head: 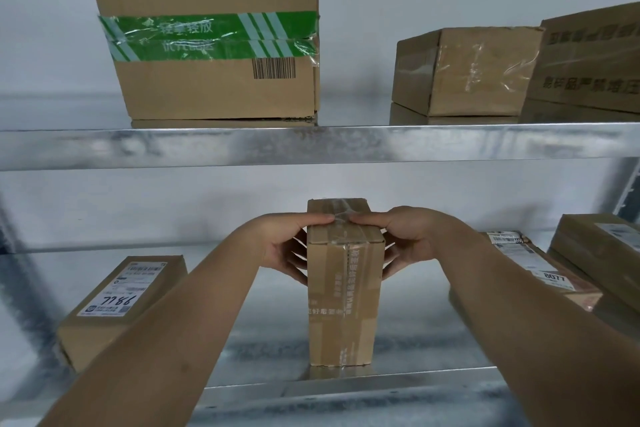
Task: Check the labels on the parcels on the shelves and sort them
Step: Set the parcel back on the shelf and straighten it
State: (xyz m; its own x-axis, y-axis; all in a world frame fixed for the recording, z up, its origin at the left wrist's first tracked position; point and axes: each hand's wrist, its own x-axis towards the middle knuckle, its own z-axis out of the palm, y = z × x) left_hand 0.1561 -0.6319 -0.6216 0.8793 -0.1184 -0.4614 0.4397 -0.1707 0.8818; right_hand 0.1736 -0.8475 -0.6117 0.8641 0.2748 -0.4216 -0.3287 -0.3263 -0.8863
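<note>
Upright taped parcel on lower shelf, left hand and right hand around it.

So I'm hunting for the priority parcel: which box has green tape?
The big box on the upper shelf, left side. A green band crosses its front; the others carry only clear or printed tape.

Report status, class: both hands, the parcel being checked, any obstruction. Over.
Left hand and right hand grip upright tall brown taped cardboard parcel, standing on lower metal shelf. No label visible on facing side. Nothing in the way.

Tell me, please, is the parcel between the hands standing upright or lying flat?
Upright: the tall taped parcel stands on its small end on the lower shelf.
</note>
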